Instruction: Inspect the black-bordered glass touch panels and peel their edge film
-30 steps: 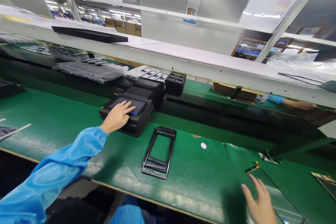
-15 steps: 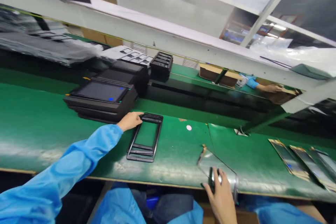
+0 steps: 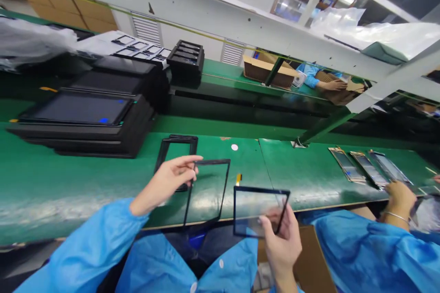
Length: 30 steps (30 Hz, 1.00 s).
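Observation:
Pinched in my left hand (image 3: pixel 175 178) is a thin black rectangular frame (image 3: pixel 225 187), held by its upper left side and tilted above the bench edge. Its middle is see-through. Behind it, more black frames (image 3: pixel 178 138) lie on the green bench, partly covered by my left hand. My right hand (image 3: pixel 283 238) grips the right side of a clear glass touch panel (image 3: pixel 252 208) with a black border. A short orange flex tail (image 3: pixel 239 179) stands up from the panel's top edge. The panel and the held frame are apart, side by side.
Stacked black trays with screens (image 3: pixel 89 110) stand at the left. Several screen panels (image 3: pixel 347 165) lie at the right, near a co-worker's hand (image 3: pixel 400 197). A green post (image 3: pixel 323 126) rises behind the bench. Across from me, another person's hands are at a cardboard box (image 3: pixel 268 71).
My left hand has lifted one black frame off the bench and brought it closer. My right hand has raised the glass panel and turned it towards me. The view has shifted.

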{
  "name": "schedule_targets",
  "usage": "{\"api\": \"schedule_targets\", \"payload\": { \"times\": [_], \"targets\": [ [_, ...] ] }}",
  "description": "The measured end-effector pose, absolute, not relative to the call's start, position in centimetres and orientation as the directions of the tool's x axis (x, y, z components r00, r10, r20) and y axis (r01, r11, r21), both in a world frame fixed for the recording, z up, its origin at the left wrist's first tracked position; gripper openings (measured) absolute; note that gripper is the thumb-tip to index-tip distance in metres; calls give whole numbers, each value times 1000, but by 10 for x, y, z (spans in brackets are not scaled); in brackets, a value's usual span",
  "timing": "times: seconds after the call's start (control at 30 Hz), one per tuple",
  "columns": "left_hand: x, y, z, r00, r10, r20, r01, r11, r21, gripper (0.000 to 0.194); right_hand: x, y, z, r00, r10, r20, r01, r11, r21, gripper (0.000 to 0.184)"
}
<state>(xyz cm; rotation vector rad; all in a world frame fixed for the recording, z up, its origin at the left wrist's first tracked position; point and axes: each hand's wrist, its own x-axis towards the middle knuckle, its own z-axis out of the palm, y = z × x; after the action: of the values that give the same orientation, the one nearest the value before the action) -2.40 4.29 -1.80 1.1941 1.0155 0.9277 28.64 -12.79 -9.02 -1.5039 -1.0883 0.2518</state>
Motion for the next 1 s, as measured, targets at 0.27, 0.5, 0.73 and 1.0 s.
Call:
{"api": "schedule_targets", "payload": {
  "times": [0.27,0.5,0.73,1.0],
  "targets": [
    [-3,11,-17,308,951,-4,-102,37,994,36,215,-108,-85,462,882,-94,-220,11,-975,76],
    [-3,5,-12,302,953,-12,-85,40,996,33,211,-108,-76,458,881,-123,-254,-3,-967,72],
    [0,0,-16,298,953,-50,-112,87,990,37,209,-111,-67,488,867,-100,-170,-18,-985,72],
    [-2,-2,-18,352,917,-189,-186,266,946,50,200,-111,-54,495,852,-171,-167,-100,-981,74]
  ]
}}
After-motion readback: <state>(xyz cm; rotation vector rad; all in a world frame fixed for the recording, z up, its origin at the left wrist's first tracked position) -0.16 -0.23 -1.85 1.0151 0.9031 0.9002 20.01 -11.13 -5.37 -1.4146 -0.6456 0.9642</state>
